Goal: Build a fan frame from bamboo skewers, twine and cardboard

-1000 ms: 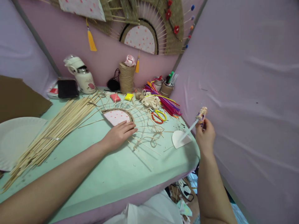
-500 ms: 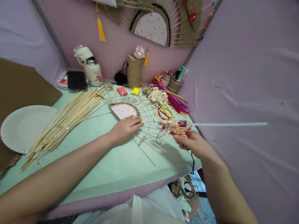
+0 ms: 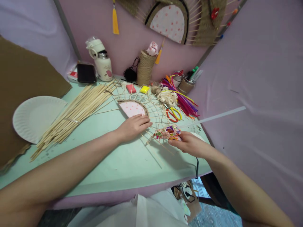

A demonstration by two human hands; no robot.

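Note:
My left hand (image 3: pixel 136 125) lies flat, fingers stretched out, over the lower edge of a half-round craft piece (image 3: pixel 132 108) with a pink dotted face and a brown rim. Thin sticks with twine woven across them fan out from that piece on the table. In my right hand (image 3: pixel 187 143) is a flower-patterned hot glue gun (image 3: pixel 167 132), its nozzle pointing left, low over the ends of the sticks. A long whitish glue stick (image 3: pixel 222 115) juts from its back to the right. My right fingers wrap the handle and partly hide it.
A bundle of thin sticks (image 3: pixel 75 116) and a white paper plate (image 3: pixel 35 118) lie left, beside cardboard (image 3: pixel 26 72). Behind stand a bottle (image 3: pixel 103 67) and a twine spool (image 3: pixel 145 67). Scissors (image 3: pixel 174 115) and pipe cleaners (image 3: pixel 187 102) lie right, near a pen pot (image 3: pixel 186 85).
The glue gun in my right hand has moved left and its glue stick now slants upward to the right. My left hand stays on the craft piece. The view has shifted a little.

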